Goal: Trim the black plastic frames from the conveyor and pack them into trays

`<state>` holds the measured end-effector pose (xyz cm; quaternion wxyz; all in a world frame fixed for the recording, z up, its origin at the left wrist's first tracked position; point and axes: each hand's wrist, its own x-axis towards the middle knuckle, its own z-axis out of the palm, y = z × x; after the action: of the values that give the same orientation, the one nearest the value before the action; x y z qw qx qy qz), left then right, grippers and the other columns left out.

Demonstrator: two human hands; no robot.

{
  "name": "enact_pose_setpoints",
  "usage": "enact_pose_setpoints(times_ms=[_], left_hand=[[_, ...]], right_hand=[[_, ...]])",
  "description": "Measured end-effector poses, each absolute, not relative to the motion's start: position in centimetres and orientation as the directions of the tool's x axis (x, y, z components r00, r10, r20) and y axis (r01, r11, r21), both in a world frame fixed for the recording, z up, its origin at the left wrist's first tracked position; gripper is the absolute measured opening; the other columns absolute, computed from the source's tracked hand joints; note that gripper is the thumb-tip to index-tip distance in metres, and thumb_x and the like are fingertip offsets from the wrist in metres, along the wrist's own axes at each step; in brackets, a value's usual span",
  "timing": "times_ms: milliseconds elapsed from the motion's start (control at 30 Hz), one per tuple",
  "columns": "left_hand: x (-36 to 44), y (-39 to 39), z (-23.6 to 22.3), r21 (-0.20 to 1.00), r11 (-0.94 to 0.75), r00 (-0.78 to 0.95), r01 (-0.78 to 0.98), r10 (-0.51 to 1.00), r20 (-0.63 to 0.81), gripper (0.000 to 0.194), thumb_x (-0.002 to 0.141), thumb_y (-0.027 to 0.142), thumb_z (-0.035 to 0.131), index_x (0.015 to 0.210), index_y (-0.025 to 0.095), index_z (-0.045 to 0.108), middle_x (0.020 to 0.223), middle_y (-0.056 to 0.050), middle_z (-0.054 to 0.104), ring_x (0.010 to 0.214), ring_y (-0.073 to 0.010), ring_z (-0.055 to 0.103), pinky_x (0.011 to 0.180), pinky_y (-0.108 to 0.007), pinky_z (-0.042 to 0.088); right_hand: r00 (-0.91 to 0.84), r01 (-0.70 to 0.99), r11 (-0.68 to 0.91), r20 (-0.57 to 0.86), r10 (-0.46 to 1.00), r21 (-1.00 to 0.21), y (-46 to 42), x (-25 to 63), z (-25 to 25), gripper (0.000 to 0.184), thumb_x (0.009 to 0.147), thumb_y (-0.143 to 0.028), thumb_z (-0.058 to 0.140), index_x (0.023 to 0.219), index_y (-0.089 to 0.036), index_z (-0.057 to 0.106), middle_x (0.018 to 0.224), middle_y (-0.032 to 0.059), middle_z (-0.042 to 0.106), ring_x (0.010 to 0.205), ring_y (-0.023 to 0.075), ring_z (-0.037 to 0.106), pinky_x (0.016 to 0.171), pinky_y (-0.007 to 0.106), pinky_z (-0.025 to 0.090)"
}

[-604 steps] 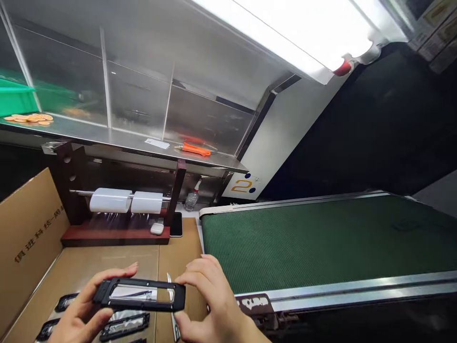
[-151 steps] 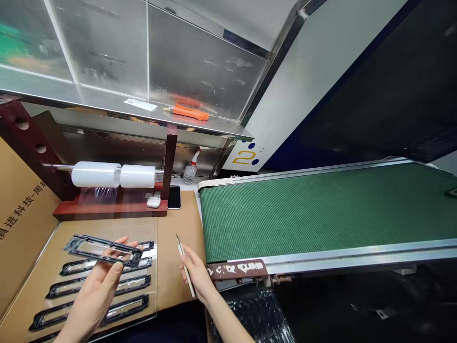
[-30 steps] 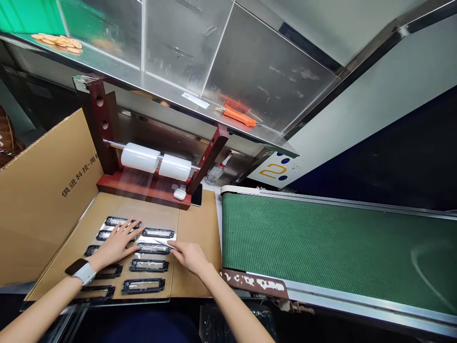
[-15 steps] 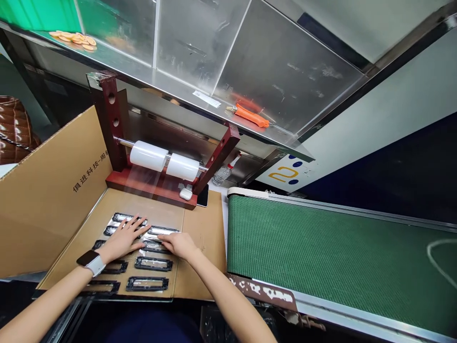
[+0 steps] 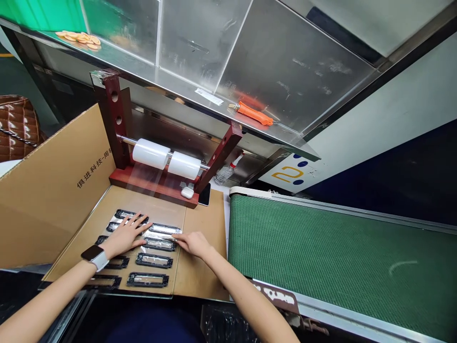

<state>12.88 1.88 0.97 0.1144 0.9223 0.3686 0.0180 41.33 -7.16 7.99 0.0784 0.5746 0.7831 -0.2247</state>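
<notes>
The left hand (image 5: 123, 236) lies flat over two black frames (image 5: 125, 215) in the left column, hiding their middles. The right hand (image 5: 193, 243) is curled at the end of a frame — whatever it pinches is too small to make out. Both forearms run off the bottom edge. The green conveyor belt (image 5: 321, 247) is cut off at right, and a brown quilted bag (image 5: 16, 124) at left.

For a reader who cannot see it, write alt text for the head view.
Two bare hands press flat on black frames lying in rows on a clear sheet: left hand spread over the left column, right hand at the sheet's right edge. A green belt runs to the right.
</notes>
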Motion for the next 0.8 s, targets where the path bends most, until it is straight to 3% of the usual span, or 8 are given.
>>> enact_pose_setpoints(times_ms=[300,400,567,800], left_hand=[[13.0,1.8,1.8,0.197,-0.716,0.736,0.669,0.676,-0.04,0.056,0.086,0.05,0.053,0.139,0.034,0.044,0.151,-0.008,0.037,0.138,-0.0372,0.03,0.108,-0.059,0.023],[12.5,1.1,2.5,0.211,-0.735,0.756,0.644,0.654,-0.03,0.058,0.086,0.052,0.052,0.141,0.038,0.039,0.153,-0.005,0.035,0.139,-0.0363,0.029,0.109,-0.059,0.023],[11.5,0.1,3.0,0.266,-0.759,0.8,0.594,0.593,-0.094,0.055,0.083,0.054,0.055,0.136,0.043,0.044,0.152,-0.003,0.037,0.137,-0.0384,0.032,0.107,-0.059,0.027],[11.2,0.2,2.8,0.27,-0.772,0.816,0.576,0.565,-0.123,0.063,0.078,0.052,0.063,0.137,0.043,0.043,0.152,-0.004,0.036,0.138,-0.0396,0.028,0.107,-0.062,0.025]], right_hand=[[-0.247,0.965,0.181,-0.428,0.869,-0.19,-10.6,46.5,10.8,0.036,0.096,-0.031,0.04,0.129,-0.032,0.056,0.121,0.0005,0.067,0.107,0.0202,0.065,0.083,0.028,0.05],[-0.204,0.972,0.133,-0.406,0.891,-0.195,-11.9,46.7,11.6,0.036,0.095,-0.03,0.042,0.127,-0.03,0.058,0.118,0.0018,0.069,0.104,0.0204,0.066,0.083,0.027,0.05],[-0.284,0.942,0.191,-0.35,0.893,-0.277,-12.1,41.5,10.6,0.036,0.096,-0.037,0.04,0.129,-0.036,0.054,0.113,0.0001,0.071,0.099,0.0194,0.068,0.079,0.028,0.051],[-0.377,0.913,0.295,-0.303,0.875,-0.282,-9.6,35.5,8.0,0.036,0.097,-0.038,0.038,0.128,-0.033,0.055,0.108,0.0024,0.072,0.095,0.0213,0.068,0.077,0.031,0.053]])
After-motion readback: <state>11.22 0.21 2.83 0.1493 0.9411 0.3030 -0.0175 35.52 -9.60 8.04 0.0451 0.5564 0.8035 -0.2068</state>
